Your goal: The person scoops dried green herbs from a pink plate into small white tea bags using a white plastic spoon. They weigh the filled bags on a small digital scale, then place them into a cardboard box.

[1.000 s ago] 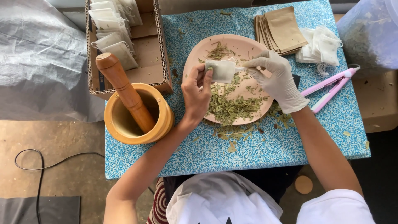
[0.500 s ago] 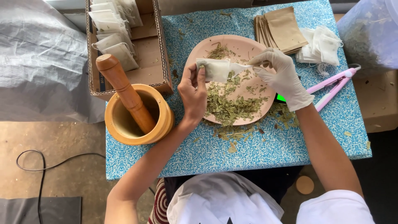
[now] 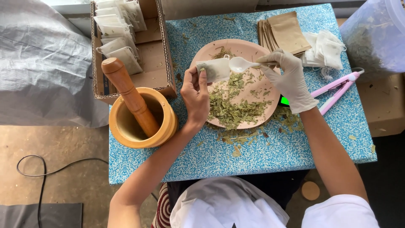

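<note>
Filling step in hand: left hand pinches a small white filter bag open over the pink plate; gloved right hand grips a white plastic spoon, bowl at the bag's mouth; dried leaves heaped on the plate below; judged next: tip the spoon steadily, mouth held open.

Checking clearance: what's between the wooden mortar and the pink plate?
In the head view, the left hand and its wrist lie between the mortar and the plate, above blue tablecloth with a few leaf crumbs.
</note>
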